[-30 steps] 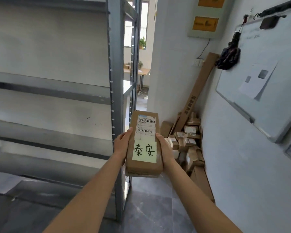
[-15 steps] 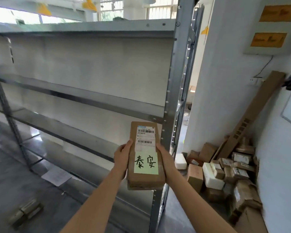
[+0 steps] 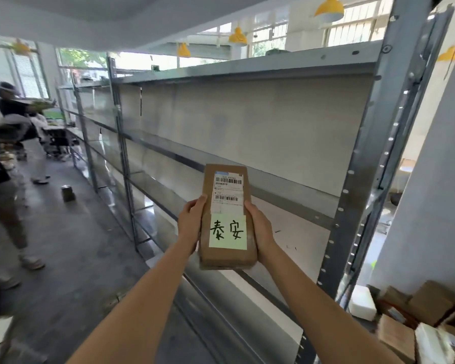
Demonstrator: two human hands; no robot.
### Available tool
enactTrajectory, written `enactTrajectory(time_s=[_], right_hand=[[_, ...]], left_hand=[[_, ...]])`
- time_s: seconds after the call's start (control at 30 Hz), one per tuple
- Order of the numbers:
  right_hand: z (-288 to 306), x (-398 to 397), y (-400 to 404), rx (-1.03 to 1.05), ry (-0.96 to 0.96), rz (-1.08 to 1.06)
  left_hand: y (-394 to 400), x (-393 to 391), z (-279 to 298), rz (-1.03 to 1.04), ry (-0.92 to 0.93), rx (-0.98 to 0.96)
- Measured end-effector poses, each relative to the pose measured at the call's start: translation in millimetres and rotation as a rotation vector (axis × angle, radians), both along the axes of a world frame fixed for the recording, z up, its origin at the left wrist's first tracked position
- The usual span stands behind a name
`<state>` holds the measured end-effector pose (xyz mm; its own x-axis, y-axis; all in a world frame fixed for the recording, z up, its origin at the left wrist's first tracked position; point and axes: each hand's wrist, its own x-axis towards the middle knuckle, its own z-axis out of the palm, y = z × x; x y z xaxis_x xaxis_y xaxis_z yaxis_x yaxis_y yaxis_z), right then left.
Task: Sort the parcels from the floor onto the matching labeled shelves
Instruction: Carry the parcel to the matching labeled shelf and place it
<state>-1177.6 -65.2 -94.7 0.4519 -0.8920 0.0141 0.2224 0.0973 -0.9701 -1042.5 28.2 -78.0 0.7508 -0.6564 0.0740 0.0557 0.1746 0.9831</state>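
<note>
- Left hand (image 3: 192, 224) and right hand (image 3: 260, 227) clamp the parcel's (image 3: 225, 200) long sides.
- Parcel upright, long axis vertical, label facing the camera, before the shelf rack (image 3: 363, 158).

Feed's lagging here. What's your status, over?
Left hand and right hand both clamp the brown parcel, yellow note facing up. Metal shelving ahead. People stand down the aisle, left.

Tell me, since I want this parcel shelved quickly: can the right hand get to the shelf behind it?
Probably yes. The right hand shares the parcel with the left hand, and nothing stands before the shelf.
</note>
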Motion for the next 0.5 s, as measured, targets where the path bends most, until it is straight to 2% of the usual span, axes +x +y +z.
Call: enactTrajectory(time_s=[0.27,0.5], right_hand=[[25.1,89.6,3.2,-0.017,-0.064,0.29],[26.0,186.3,52.5,0.019,-0.083,0.489]], left_hand=[[41.3,62.3,28.0,0.227,-0.029,-0.06],[106.0,130.8,33.0,0.43,-0.062,-0.033]])
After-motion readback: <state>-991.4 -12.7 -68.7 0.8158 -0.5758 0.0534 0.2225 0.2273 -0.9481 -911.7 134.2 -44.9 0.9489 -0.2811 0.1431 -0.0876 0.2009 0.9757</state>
